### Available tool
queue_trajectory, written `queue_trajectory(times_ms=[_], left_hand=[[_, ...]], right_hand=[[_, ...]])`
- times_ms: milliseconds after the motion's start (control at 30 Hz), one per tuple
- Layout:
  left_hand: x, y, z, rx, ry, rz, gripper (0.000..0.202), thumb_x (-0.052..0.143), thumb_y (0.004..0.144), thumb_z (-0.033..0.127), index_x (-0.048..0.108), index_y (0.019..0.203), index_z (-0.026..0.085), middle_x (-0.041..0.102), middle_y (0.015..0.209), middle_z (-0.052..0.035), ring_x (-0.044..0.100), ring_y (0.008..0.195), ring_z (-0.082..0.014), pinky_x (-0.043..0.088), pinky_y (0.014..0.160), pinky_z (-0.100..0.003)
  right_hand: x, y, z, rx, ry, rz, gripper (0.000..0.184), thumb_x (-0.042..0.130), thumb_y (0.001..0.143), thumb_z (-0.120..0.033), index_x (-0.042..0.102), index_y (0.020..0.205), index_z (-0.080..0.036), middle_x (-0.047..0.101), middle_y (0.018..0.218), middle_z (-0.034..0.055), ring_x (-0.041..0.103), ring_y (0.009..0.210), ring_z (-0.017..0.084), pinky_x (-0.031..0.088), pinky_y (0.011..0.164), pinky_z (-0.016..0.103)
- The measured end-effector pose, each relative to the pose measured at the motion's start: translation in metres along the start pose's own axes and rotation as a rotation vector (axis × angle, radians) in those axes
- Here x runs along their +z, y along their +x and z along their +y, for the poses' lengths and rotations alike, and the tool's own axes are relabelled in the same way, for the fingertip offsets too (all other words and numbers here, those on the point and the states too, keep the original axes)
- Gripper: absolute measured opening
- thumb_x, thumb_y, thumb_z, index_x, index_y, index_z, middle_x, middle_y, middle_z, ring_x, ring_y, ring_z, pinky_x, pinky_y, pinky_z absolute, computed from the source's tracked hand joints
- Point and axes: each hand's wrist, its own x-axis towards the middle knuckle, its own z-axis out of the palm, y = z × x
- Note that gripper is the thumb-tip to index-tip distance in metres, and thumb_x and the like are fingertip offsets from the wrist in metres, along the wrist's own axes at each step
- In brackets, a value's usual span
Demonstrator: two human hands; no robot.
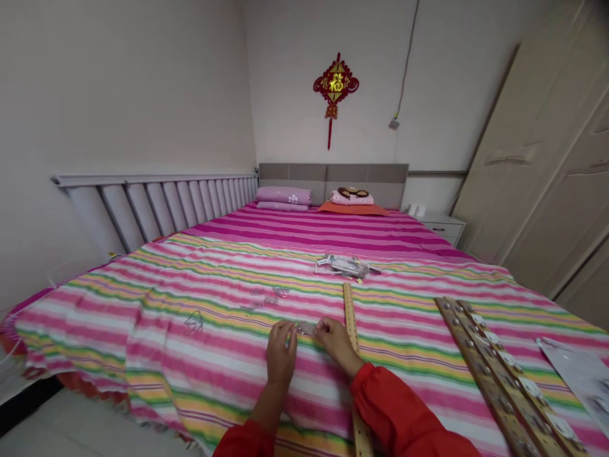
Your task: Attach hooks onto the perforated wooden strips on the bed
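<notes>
Between my two hands, just above the striped bedspread (pixel 228 355), is a small clear plastic bag (pixel 305 328). My left hand (pixel 280 352) is closed on its left end, thumb and fingertips pinched together. The fingers of my right hand (pixel 334 339) are closed on the bag's right end. What the bag contains is too small to make out. A long wooden strip with holes (pixel 349 308) lies beside my right hand, and my right wrist and sleeve cover part of it. Left of the hands are several small clear packets (pixel 269 299) and a thin tangled strand (pixel 193 322).
A pile of plastic packets (pixel 343 265) lies farther up the bed. At right are wooden strips (pixel 495 365) bearing small round metal and white pieces, with a clear bag (pixel 575 374) beyond. Folded bedding (pixel 284 195) lies by the headboard (pixel 290 172); a radiator (pixel 157 206) lines the left wall.
</notes>
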Motion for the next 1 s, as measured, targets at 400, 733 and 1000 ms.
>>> queue_trajectory(times_ms=[400,733,1000], left_hand=[[0.000,-0.004,-0.004,-0.041,0.016,0.096,0.028,0.045,0.091,0.032,0.068,0.103,0.022,0.060,0.092,-0.0062,0.058,0.086,-0.0172,0.051,0.078,-0.032],[-0.002,-0.006,0.000,-0.057,-0.005,0.049,0.026,0.040,0.093,0.030,0.063,0.097,0.021,0.066,0.090,-0.0058,0.061,0.088,-0.0180,0.049,0.082,-0.033],[0.000,-0.008,-0.001,-0.266,-0.114,0.043,0.026,0.040,0.091,0.038,0.059,0.092,0.021,0.067,0.087,-0.0058,0.064,0.080,-0.0177,0.050,0.072,-0.031]], right_hand=[[-0.019,-0.008,-0.008,0.000,-0.245,-0.028,0.017,0.050,0.073,-0.012,0.054,0.059,-0.019,0.051,0.054,-0.0035,0.051,0.055,0.014,0.030,0.052,0.022],[-0.021,-0.021,-0.029,-0.356,-0.824,-0.188,0.022,0.045,0.088,-0.012,0.063,0.082,-0.022,0.060,0.085,0.0028,0.055,0.065,0.014,0.025,0.054,0.027],[-0.007,-0.020,-0.027,-0.536,-0.917,-0.239,0.021,0.046,0.089,-0.011,0.064,0.095,-0.021,0.063,0.091,0.0075,0.059,0.074,0.019,0.033,0.060,0.029]])
